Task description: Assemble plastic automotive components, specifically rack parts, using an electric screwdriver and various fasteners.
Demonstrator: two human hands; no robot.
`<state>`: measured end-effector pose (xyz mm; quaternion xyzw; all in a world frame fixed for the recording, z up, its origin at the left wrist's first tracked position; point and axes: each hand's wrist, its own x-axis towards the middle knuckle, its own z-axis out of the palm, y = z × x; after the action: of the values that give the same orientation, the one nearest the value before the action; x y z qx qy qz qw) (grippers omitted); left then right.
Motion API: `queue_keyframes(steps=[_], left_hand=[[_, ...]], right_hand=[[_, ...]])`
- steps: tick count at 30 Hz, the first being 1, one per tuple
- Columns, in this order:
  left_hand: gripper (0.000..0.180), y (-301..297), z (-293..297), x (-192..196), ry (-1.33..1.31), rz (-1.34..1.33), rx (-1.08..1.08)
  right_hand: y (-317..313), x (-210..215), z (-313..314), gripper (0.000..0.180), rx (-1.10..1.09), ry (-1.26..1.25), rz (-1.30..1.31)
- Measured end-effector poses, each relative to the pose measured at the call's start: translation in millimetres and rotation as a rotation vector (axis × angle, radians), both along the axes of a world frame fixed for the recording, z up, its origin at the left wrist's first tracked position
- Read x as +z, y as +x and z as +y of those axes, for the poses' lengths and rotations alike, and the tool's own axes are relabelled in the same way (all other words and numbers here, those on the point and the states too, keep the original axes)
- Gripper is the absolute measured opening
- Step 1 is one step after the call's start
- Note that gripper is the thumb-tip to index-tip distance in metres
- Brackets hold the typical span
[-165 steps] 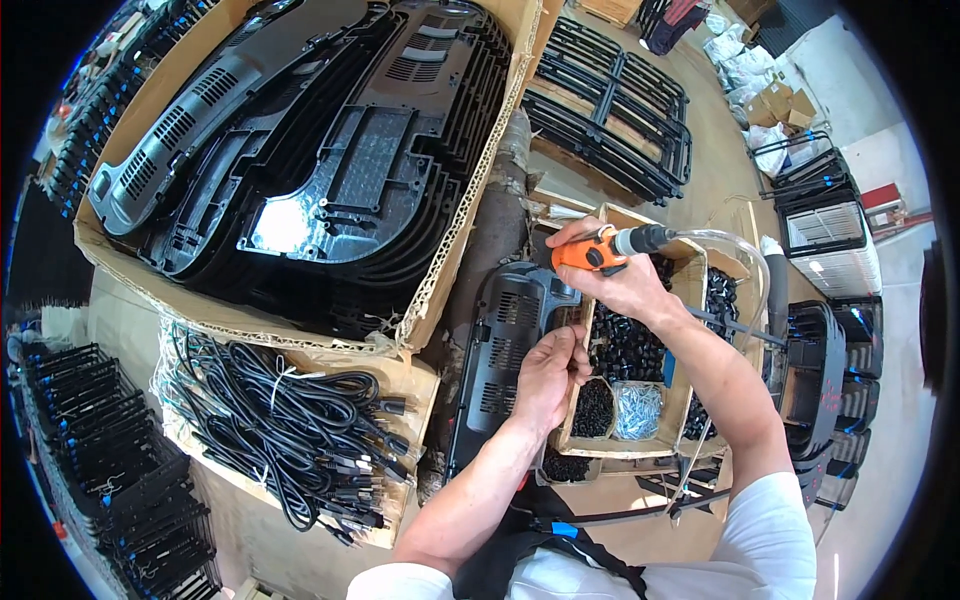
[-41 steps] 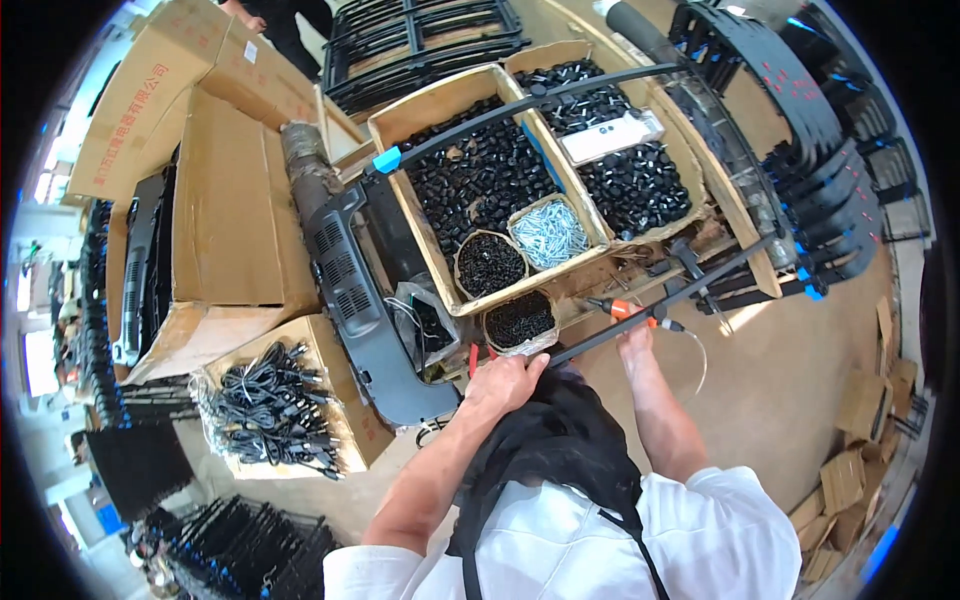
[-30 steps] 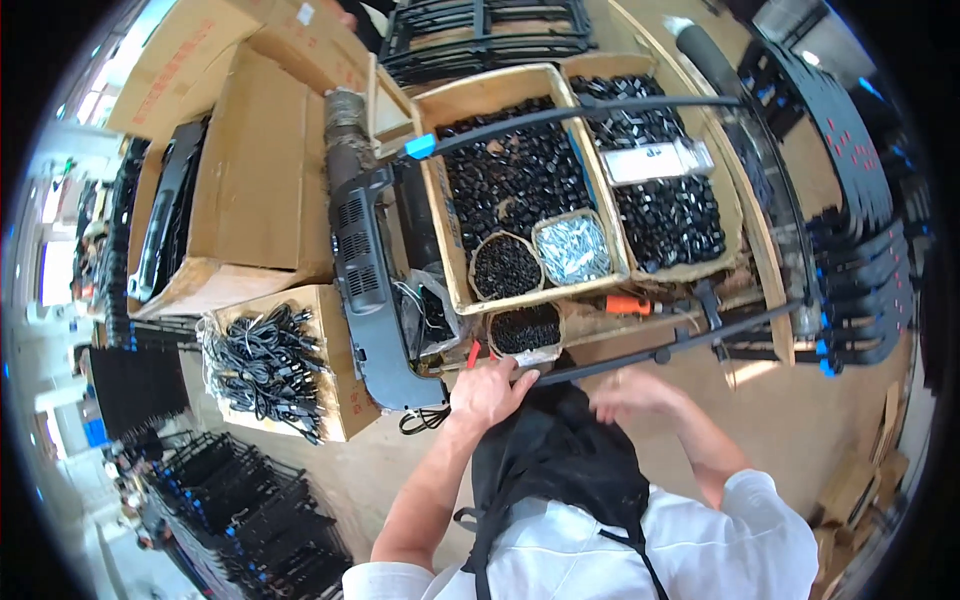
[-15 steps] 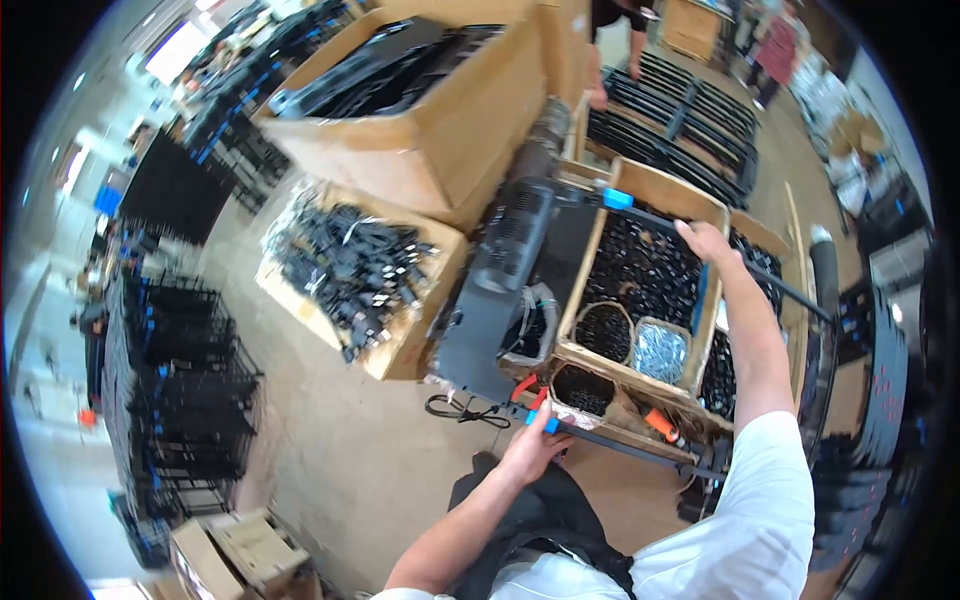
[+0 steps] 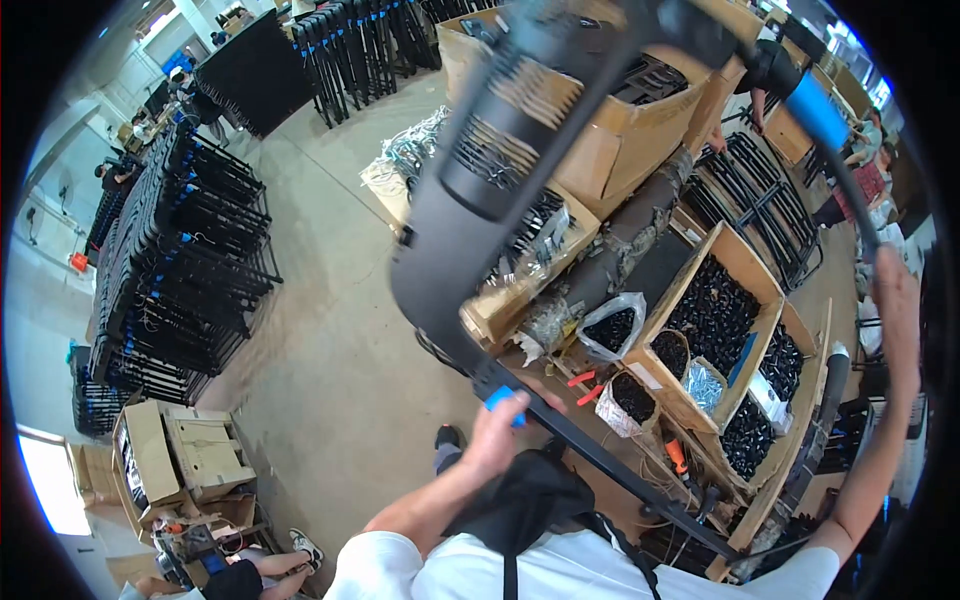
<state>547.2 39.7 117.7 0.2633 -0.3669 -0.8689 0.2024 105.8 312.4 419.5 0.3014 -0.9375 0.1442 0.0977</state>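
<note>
A large black tubular frame [image 5: 610, 465] with a broad vented panel [image 5: 440, 265] rises in front of me, tilted, its far end high and close to the view. My left hand [image 5: 492, 435] is closed round its near bar, by a strip of blue tape [image 5: 505, 402]. At the right, my right hand [image 5: 895, 290] grips the bar on the other side, beyond which sits a second blue wrap [image 5: 817, 110]. Below the frame, a wooden bin [image 5: 655, 372] holds small black parts. Beside it are a bag of black pieces [image 5: 612, 325] and a small tub [image 5: 628, 400].
An orange-handled tool [image 5: 676, 455] and red-handled pliers [image 5: 588, 388] lie by the bin. Cartons [image 5: 640, 150] stand behind, partly covered by the frame. Stacked black frames [image 5: 185, 260] line the left, open boxes [image 5: 195, 455] the lower left. Other people are around, one seated at lower left.
The frame has come up off the bench and swung upward and toward me, with both hands still on it. My right hand has moved outward to the right. My view has turned left.
</note>
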Motion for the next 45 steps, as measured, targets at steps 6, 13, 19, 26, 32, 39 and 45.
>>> queue_keyframes(steps=[6,13,19,26,32,39,45], left_hand=[[0.050,53,-180,45,-0.176,0.116,0.237],[0.052,96,-394,53,-0.567,-0.084,0.276],[0.030,78,-510,-33,-0.459,-0.097,0.145],[0.025,55,-594,-162,-0.541,-0.495,0.045],[0.029,-1,-605,-191,-0.583,-0.604,-0.055],[0.059,-11,-580,-239,-0.796,-0.799,0.123],[0.037,119,-471,-379,-0.502,-0.822,-0.485]], right_hand=[[224,89,-108,0.064,0.319,-0.084,-0.021],[333,-48,-181,0.028,0.244,-0.170,-0.404],[382,-244,-258,0.029,0.266,-0.132,-0.810],[416,-522,-325,0.034,0.334,-0.397,-0.720],[398,-571,-339,0.031,0.227,-0.420,-0.641],[385,-519,-338,0.042,-0.126,0.343,-0.797],[432,-520,-201,0.039,-0.367,0.022,-1.064]])
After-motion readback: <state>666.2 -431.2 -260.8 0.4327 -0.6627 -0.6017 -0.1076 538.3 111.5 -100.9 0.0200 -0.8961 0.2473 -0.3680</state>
